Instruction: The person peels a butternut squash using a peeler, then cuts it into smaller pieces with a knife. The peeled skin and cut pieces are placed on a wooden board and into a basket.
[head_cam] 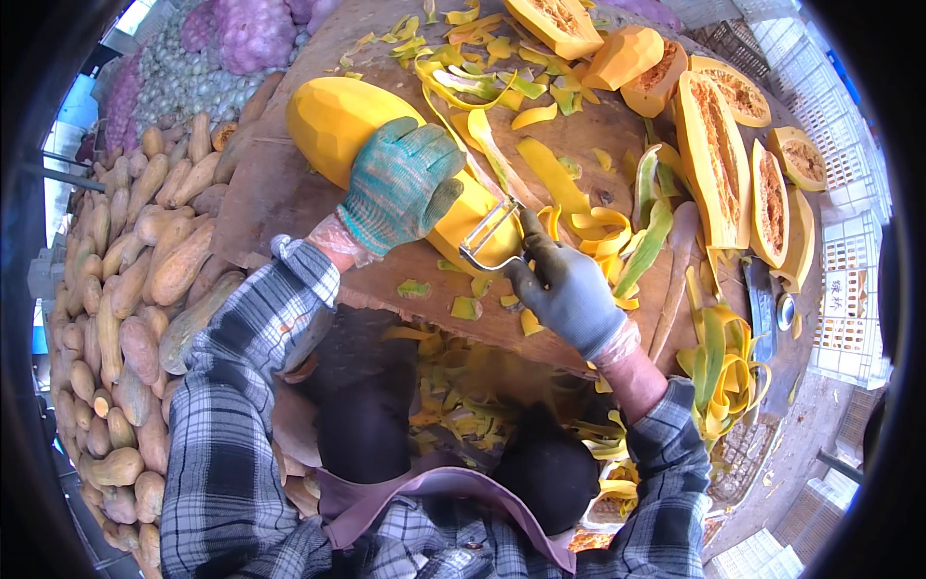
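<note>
A long peeled yellow-orange squash (pixel 325 119) lies slantwise on a wooden board table (pixel 268 195). My left hand (pixel 405 181), in a teal knitted glove, rests on top of it, fingers curled over its side. My right hand (pixel 568 289), in a grey-blue glove with dark fingertips, grips a metal Y-shaped peeler (pixel 490 235). The peeler's frame lies against the squash's near right end. Long peel strips (pixel 557 177) lie just beyond the peeler, some curled beside my right hand. Small green-and-yellow peel pieces (pixel 466 307) lie near the table's front edge.
Halved squashes (pixel 712 159) with seeds showing lie at the right. A dark-bladed knife (pixel 759 304) is near the right edge, beside hanging peels (pixel 723 369). Whole squashes (pixel 173 260) are piled at the left, below bags of onions (pixel 253 36). White plastic crates (pixel 846 289) stand at the right.
</note>
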`<state>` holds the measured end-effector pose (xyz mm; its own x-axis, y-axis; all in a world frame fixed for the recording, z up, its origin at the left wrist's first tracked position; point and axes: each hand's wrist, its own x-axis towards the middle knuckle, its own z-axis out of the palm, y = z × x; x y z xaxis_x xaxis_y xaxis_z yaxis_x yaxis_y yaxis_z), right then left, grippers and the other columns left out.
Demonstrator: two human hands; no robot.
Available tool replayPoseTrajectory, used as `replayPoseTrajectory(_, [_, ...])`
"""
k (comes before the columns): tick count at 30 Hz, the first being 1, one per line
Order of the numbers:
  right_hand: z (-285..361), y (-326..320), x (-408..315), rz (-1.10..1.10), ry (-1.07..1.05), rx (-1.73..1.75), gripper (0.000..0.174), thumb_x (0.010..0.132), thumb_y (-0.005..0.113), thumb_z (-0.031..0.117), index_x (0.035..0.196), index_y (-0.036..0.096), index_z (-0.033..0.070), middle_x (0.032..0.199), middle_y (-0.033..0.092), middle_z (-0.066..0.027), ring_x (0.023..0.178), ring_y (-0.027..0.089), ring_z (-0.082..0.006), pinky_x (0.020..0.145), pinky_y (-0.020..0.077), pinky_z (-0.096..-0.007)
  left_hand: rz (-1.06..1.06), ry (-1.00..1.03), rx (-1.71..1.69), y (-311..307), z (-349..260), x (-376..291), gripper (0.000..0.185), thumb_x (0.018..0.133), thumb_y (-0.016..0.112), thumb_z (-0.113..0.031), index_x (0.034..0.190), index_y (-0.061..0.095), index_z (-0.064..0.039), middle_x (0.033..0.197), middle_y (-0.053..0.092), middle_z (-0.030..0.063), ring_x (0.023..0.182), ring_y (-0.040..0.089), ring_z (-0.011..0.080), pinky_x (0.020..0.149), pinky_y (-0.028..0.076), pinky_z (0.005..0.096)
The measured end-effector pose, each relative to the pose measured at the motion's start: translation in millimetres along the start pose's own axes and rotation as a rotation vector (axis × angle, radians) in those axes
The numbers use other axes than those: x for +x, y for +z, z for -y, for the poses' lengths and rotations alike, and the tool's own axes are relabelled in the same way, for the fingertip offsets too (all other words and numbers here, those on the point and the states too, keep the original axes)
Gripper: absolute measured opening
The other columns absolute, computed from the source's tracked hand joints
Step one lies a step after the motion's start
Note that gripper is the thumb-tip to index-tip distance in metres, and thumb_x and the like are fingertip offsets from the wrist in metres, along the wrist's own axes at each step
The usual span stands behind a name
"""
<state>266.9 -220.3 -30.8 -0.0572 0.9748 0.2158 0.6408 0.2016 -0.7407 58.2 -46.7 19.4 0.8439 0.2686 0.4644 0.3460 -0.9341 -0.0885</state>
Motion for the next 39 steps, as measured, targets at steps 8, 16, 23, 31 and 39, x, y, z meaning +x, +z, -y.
replayPoseTrajectory(8, [0, -7, -53, -0.09, 0.137, -0.035, 0.071, 0.086, 0.071, 0.022, 0.148, 0.041, 0.003, 0.08, 0.064, -0.0136, 0.061, 0.065, -0.0299, 0.056, 0.053, -0.0411, -0.031, -0.028, 0.036, -4, -3, -22, 0.036, 0.097, 0.049, -0.034, 0.109, 0.068, -0.006, 0.109, 0.068, 0.0139, 0.104, 0.064, 0.0355, 0.094, 0.048, 0.049])
replayPoseTrajectory(16, [20, 0, -9, -0.015, -0.079, -0.379, 0.069, 0.086, 0.071, 0.032, 0.144, 0.047, 0.004, 0.078, 0.063, -0.0148, 0.06, 0.065, -0.0311, 0.052, 0.0528, -0.0425, 0.198, -0.047, 0.131, -32, 43, -2, 0.028, 0.091, 0.06, -0.023, 0.114, 0.068, -0.01, 0.115, 0.067, 0.0122, 0.113, 0.062, 0.0325, 0.101, 0.043, 0.0482])
replayPoseTrajectory(23, [16, -30, -73, -0.072, 0.124, -0.158, 0.078, 0.08, 0.073, 0.015, 0.149, 0.039, 0.002, 0.089, 0.068, -0.0172, 0.071, 0.068, -0.0347, 0.064, 0.056, -0.0407, 0.039, -0.13, 0.202, -41, 30, -56, 0.044, 0.097, 0.049, -0.041, 0.117, 0.066, -0.006, 0.124, 0.063, 0.0148, 0.118, 0.056, 0.0359, 0.104, 0.036, 0.0517])
replayPoseTrajectory(31, [34, 11, -14, 0.017, -0.093, -0.208, 0.068, 0.087, 0.07, 0.031, 0.144, 0.046, 0.003, 0.076, 0.063, -0.0179, 0.062, 0.064, -0.0361, 0.057, 0.0531, -0.0447, 0.049, -0.303, 0.309, -41, 2, -112, 0.058, 0.102, 0.038, -0.051, 0.136, 0.053, -0.006, 0.142, 0.05, 0.0175, 0.132, 0.044, 0.0402, 0.111, 0.029, 0.0562])
replayPoseTrajectory(39, [42, -33, -56, 0.003, 0.05, -0.304, 0.07, 0.084, 0.074, 0.022, 0.145, 0.046, 0.002, 0.089, 0.068, -0.0198, 0.071, 0.068, -0.0365, 0.06, 0.0545, -0.043, -0.082, -0.306, 0.251, -33, -4, -118, 0.059, 0.104, 0.034, -0.05, 0.139, 0.049, -0.005, 0.147, 0.046, 0.0173, 0.137, 0.04, 0.0383, 0.115, 0.025, 0.0552])
